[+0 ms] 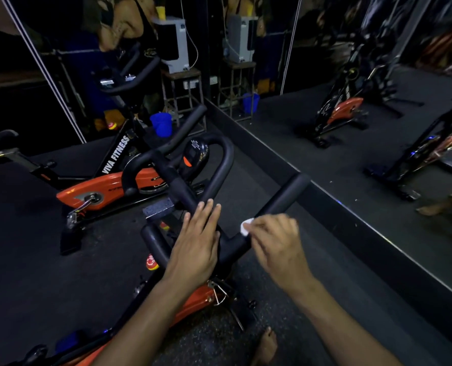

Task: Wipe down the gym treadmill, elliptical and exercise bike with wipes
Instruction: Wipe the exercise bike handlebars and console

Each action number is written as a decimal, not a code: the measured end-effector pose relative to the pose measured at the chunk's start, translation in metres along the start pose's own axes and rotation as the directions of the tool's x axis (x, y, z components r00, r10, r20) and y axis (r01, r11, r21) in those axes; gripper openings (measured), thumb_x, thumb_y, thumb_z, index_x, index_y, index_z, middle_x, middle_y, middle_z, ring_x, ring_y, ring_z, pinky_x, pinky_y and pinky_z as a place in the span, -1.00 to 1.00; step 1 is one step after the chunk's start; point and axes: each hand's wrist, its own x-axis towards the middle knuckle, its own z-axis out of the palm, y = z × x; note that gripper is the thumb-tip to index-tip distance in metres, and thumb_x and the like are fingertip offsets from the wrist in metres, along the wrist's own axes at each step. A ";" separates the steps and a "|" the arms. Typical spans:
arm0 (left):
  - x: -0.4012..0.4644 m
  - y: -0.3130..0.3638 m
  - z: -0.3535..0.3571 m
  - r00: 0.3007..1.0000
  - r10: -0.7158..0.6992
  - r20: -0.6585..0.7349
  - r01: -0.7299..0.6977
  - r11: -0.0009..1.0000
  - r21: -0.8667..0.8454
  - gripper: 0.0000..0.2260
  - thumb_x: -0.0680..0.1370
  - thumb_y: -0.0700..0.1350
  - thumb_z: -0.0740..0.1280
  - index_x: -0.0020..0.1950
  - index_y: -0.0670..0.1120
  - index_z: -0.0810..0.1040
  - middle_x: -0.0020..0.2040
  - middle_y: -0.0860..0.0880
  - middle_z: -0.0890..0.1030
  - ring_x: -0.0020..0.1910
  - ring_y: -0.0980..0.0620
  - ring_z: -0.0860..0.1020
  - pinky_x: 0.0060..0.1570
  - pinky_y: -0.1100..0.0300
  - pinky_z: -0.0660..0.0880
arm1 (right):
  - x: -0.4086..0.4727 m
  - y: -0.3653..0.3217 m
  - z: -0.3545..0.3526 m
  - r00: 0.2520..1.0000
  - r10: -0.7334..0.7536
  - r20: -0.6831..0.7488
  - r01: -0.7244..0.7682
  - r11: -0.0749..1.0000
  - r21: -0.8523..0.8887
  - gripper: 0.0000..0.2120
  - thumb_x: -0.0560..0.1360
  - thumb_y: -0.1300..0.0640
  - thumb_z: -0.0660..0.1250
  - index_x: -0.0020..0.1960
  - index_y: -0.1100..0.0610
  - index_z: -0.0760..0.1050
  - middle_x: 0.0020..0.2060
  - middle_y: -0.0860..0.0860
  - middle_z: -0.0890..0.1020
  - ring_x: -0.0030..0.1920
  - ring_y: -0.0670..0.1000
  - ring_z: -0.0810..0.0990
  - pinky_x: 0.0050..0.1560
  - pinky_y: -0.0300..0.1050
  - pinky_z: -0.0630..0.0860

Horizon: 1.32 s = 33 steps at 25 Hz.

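- Right now you are on the exercise bike [193, 299] step, working its black handlebar [182, 191], which sits directly below you with the orange frame under your forearms.
- Your right hand [275, 247] has its fingers curled around a small white wipe [246, 226], pressed against the handlebar where the right-side grip [285, 196] branches off from the crossbar.
- Your left hand [197, 241] lies flat, fingers straight and together, resting on the centre bar and seemingly steadying it; it holds nothing.
- Only a corner of the wipe shows past your fingers, so you cannot tell how much clean surface it has left.
- Judging by the wipe's place, the right grip out to its end likely needs covering next: slide the wipe along it, wrapping round the tube.
- After that, the front loop [219, 159], the small console [195, 157] and the left stub [153, 241] seem to call for a pass; shift your left hand so the bar beneath it gets wiped too.
- A second orange bike [100, 188] stands just beyond to the left, near a mirror wall [351, 75]; no treadmill or elliptical is in sight.
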 end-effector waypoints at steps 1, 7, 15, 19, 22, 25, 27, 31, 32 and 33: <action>0.002 -0.001 0.002 1.000 -0.008 0.017 0.008 1.000 -0.008 -0.46 0.68 0.06 -0.09 0.67 -0.03 0.08 0.68 0.02 0.03 0.65 0.08 -0.08 0.61 -0.04 -0.02 | -0.004 -0.007 0.012 0.997 -0.028 0.067 0.029 1.000 -0.009 -0.71 0.44 0.27 0.47 0.14 0.09 0.64 0.01 -0.03 0.60 -0.08 0.05 0.52 -0.13 0.00 0.40; -0.002 -0.001 0.005 0.999 -0.030 0.011 0.030 0.999 -0.020 -0.44 0.68 0.13 -0.13 0.67 -0.01 0.08 0.67 0.05 0.04 0.64 0.13 -0.07 0.62 0.02 -0.06 | -0.014 0.004 0.010 0.998 -0.038 0.059 0.034 0.998 0.060 -0.68 0.47 0.31 0.42 0.20 0.10 0.60 0.05 -0.05 0.54 -0.04 0.01 0.56 -0.08 -0.04 0.47; 0.018 0.020 0.014 0.996 0.076 0.043 -0.074 0.996 -0.043 -0.47 0.70 0.13 -0.12 0.67 0.02 0.04 0.66 0.13 0.01 0.63 0.20 -0.09 0.61 0.05 -0.12 | 0.028 0.061 -0.038 0.352 0.936 0.026 -0.481 0.158 0.862 -0.85 0.57 0.28 0.38 0.07 0.10 0.64 -0.09 -0.06 0.70 -0.08 -0.18 0.64 0.07 -0.17 0.52; 0.015 0.022 0.013 0.999 0.045 0.006 -0.044 0.998 -0.042 -0.48 0.71 0.11 -0.08 0.66 -0.01 0.12 0.65 0.10 0.12 0.62 0.20 0.01 0.60 0.06 -0.04 | 0.057 0.074 -0.022 0.382 0.883 0.273 -0.408 -0.104 0.907 -0.79 0.63 0.28 0.27 0.18 0.16 0.63 -0.02 -0.05 0.72 -0.03 -0.12 0.64 0.03 -0.26 0.57; 0.013 0.027 0.011 1.000 0.014 -0.022 -0.015 0.999 -0.033 -0.49 0.72 0.11 -0.06 0.65 -0.03 0.17 0.64 0.08 0.18 0.61 0.20 0.07 0.59 0.08 -0.01 | 0.051 0.067 -0.017 0.395 0.861 0.321 -0.399 -0.154 0.904 -0.77 0.66 0.27 0.23 0.23 0.26 0.60 0.01 0.05 0.70 0.03 -0.03 0.66 0.07 -0.23 0.59; 0.014 0.032 0.008 0.999 -0.005 -0.045 0.004 1.000 -0.015 -0.51 0.72 0.09 -0.03 0.62 -0.04 0.25 0.61 0.10 0.24 0.59 0.21 0.15 0.59 0.19 -0.03 | 0.041 0.070 -0.017 0.388 0.835 0.390 -0.360 -0.252 0.898 -0.76 0.64 0.28 0.25 0.25 0.26 0.58 -0.06 0.04 0.69 0.00 -0.05 0.66 0.12 -0.18 0.60; 0.012 0.035 0.007 0.997 -0.017 -0.072 0.017 1.000 -0.004 -0.53 0.72 0.07 0.00 0.61 -0.04 0.28 0.59 0.12 0.27 0.58 0.27 0.14 0.58 0.23 -0.01 | 0.036 0.068 -0.014 0.366 0.826 0.429 -0.318 -0.322 0.892 -0.76 0.62 0.31 0.27 0.26 0.26 0.58 -0.05 0.04 0.71 0.00 -0.05 0.67 0.16 -0.15 0.60; 0.008 0.036 0.009 0.993 -0.063 -0.101 0.064 0.998 0.004 -0.55 0.72 0.06 0.01 0.59 0.00 0.32 0.57 0.14 0.32 0.56 0.20 0.23 0.58 0.16 0.10 | 0.010 0.048 0.007 0.324 0.773 0.546 -0.406 -0.408 0.818 -0.81 0.59 0.33 0.32 0.16 0.24 0.62 -0.14 0.02 0.73 -0.12 -0.09 0.68 0.02 -0.25 0.61; 0.007 0.037 0.009 0.990 -0.073 -0.119 0.077 0.997 0.029 -0.56 0.71 0.05 0.02 0.58 0.00 0.33 0.56 0.13 0.34 0.57 0.17 0.25 0.58 0.12 0.12 | 0.002 0.044 0.013 0.334 0.745 0.577 -0.455 -0.408 0.791 -0.83 0.59 0.32 0.32 0.11 0.21 0.64 -0.15 0.03 0.74 -0.12 -0.07 0.67 0.01 -0.21 0.61; 0.005 0.039 0.009 0.985 -0.075 -0.155 0.088 0.993 0.077 -0.56 0.71 0.02 0.03 0.57 -0.03 0.36 0.56 0.09 0.36 0.57 0.13 0.25 0.59 0.05 0.12 | -0.006 0.040 0.019 0.360 0.708 0.607 -0.511 -0.395 0.763 -0.84 0.59 0.31 0.32 0.07 0.18 0.66 -0.14 0.05 0.74 -0.10 -0.04 0.67 0.04 -0.16 0.60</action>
